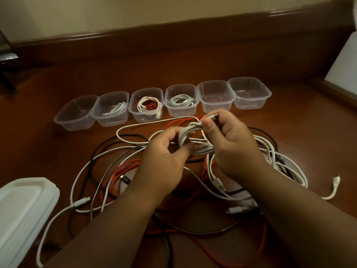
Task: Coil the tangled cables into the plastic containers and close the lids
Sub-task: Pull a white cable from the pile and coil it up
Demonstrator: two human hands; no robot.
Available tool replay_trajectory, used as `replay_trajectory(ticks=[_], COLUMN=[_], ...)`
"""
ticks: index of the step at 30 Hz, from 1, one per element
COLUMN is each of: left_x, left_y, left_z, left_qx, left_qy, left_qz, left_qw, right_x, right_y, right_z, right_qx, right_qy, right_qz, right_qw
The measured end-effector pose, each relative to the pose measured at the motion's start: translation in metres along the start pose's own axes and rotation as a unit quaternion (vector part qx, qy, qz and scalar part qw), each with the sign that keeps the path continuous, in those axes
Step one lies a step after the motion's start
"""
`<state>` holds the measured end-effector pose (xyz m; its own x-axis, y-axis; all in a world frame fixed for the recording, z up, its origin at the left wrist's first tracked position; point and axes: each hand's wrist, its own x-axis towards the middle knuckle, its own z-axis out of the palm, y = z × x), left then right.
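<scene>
Two hands, left hand [166,151], right hand [233,144], gripping white coil [193,140]

Wooden floor [193,60]: six clear containers [181,100] in row, tangled cables [119,171], lid stack [25,206]

One view only, head-worn, wide-angle. It looked forward and steeply down from above the person's forearms, which entered from the bottom edge. The left hand [166,157] and right hand [233,144] sat close to the lens, near frame centre. A row of containers [164,105] ran across the middle distance, farther off than the hands. The brown floor [193,64] filled most of the frame; the wall base [173,28] curved across the top, bent by lens distortion. A stack of lids [25,209] was cut off at the lower left edge, very near. No second view to share anything with.
</scene>
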<state>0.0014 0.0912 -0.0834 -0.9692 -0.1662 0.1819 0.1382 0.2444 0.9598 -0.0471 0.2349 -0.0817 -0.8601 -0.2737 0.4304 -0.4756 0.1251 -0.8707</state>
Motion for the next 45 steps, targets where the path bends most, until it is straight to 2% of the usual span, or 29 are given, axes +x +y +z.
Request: replay_trajectory(ticks=[3, 8, 11, 16, 23, 27, 29, 30, 32, 33, 34, 36, 38, 39, 42, 45], left_x=[0.002, 0.002, 0.0, 0.0, 0.004, 0.004, 0.007, 0.008, 0.01, 0.009, 0.008, 0.006, 0.007, 0.008, 0.007, 0.005], left_y=[-0.003, -0.002, 0.0, 0.001, 0.008, 0.012, 0.013, 0.011, 0.007, 0.006, 0.006, 0.005, 0.005, 0.005, 0.007, 0.009], left_z=[0.0, -0.006, -0.006, -0.009, -0.01, -0.011, -0.016, -0.019, -0.023, -0.024, -0.023, -0.018, -0.011, -0.007, 0.001, 0.002], left_qx=[0.085, 0.182, 0.197, 0.151, -0.018, -0.165, -0.158, -0.087, 0.111, 0.168, 0.176, 0.101, -0.03, -0.09, -0.233, -0.265], left_qy=[0.012, -0.039, -0.001, 0.061, 0.017, -0.043, -0.074, -0.065, -0.001, 0.024, 0.038, 0.069, 0.101, 0.112, 0.099, 0.068], left_qz=[0.026, 0.027, 0.03, 0.041, -0.049, -0.119, -0.128, -0.097, 0.02, 0.075, 0.104, 0.091, 0.038, 0.012, -0.057, -0.079], left_qw=[0.996, 0.982, 0.98, 0.986, 0.998, 0.978, 0.976, 0.989, 0.994, 0.983, 0.978, 0.988, 0.994, 0.99, 0.966, 0.959], right_x=[-0.001, -0.001, 0.0, 0.0, 0.002, 0.003, 0.002, 0.002, 0.004, 0.005, 0.007, 0.009, 0.009, 0.009, 0.006, 0.003], right_y=[0.001, 0.006, 0.009, 0.01, 0.012, 0.008, 0.004, 0.002, -0.004, -0.006, -0.008, -0.01, -0.011, -0.011, -0.011, -0.011], right_z=[0.002, 0.003, 0.003, 0.001, -0.002, -0.006, -0.007, -0.008, -0.01, -0.012, -0.014, -0.015, -0.012, -0.009, 0.001, 0.006], right_qx=[-0.031, -0.063, -0.102, -0.174, -0.219, -0.207, -0.173, -0.139, -0.047, 0.009, 0.076, 0.23, 0.349, 0.375, 0.38, 0.346], right_qy=[-0.001, -0.006, 0.0, 0.027, 0.041, 0.036, 0.031, 0.034, 0.054, 0.062, 0.061, 0.04, 0.029, 0.029, 0.033, 0.029], right_qz=[-0.015, -0.028, -0.06, -0.125, -0.166, -0.154, -0.121, -0.092, -0.018, 0.034, 0.095, 0.196, 0.234, 0.236, 0.224, 0.213], right_qw=[0.999, 0.998, 0.993, 0.976, 0.961, 0.965, 0.977, 0.985, 0.997, 0.997, 0.991, 0.952, 0.907, 0.896, 0.897, 0.913])
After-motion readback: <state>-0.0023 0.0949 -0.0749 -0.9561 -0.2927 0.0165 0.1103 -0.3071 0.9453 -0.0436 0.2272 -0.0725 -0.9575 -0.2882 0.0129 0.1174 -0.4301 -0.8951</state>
